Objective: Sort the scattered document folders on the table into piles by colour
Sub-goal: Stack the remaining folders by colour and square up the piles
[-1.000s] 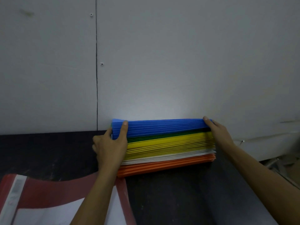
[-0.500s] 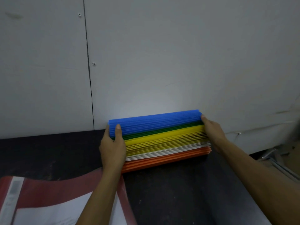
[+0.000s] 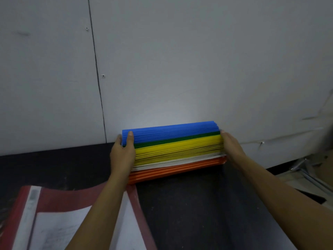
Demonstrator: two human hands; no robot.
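Note:
A thick stack of document folders [image 3: 177, 150] lies on the dark table [image 3: 189, 204] against the wall, in colour bands: blue on top, then a thin green band, yellow, white and orange at the bottom. My left hand [image 3: 123, 154] grips the stack's left end, with the thumb laid over the blue front edge and the fingers round the side. My right hand [image 3: 231, 147] lies against the right end, its fingers straight along the yellow and white folders.
A red folder [image 3: 59, 201] with white papers inside lies open at the near left, under my left forearm. A grey wall [image 3: 180, 69] stands right behind the stack. Metal rods and clutter [image 3: 310, 170] sit past the table's right edge.
The stack and both hands have kept their hold. The view has shifted a little, and my right hand sits slightly lower on the stack's end.

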